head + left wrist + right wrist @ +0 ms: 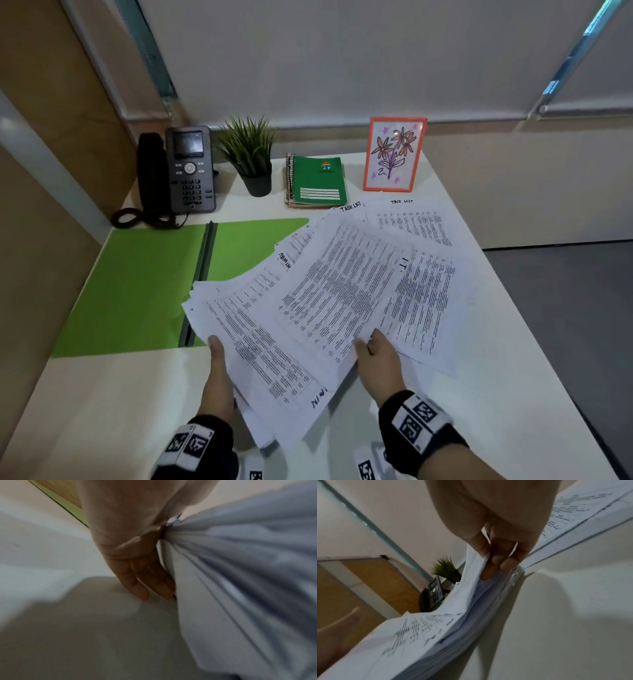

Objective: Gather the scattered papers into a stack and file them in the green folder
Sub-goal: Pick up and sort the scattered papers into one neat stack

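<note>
A fanned bundle of printed papers [342, 291] is held over the white table, its left part overlapping the open green folder [137, 281]. My left hand [217, 363] grips the bundle's left edge with the thumb on top. In the left wrist view, two fingers [145, 585] run down beside the bunched sheets [240, 574]. My right hand [376, 356] pinches the near edge, thumb above and fingers [506, 562] under the thick sheaf [428, 635]. A sheet headed "Task list" [411, 219] lies at the back right, partly under the fan.
Along the back of the table stand a desk phone [190, 171], a small potted plant [248, 154], a green spiral notebook [317, 181] and an orange-framed flower drawing [394, 154]. The table's right edge [513, 308] drops to grey floor. A wooden partition rises on the left.
</note>
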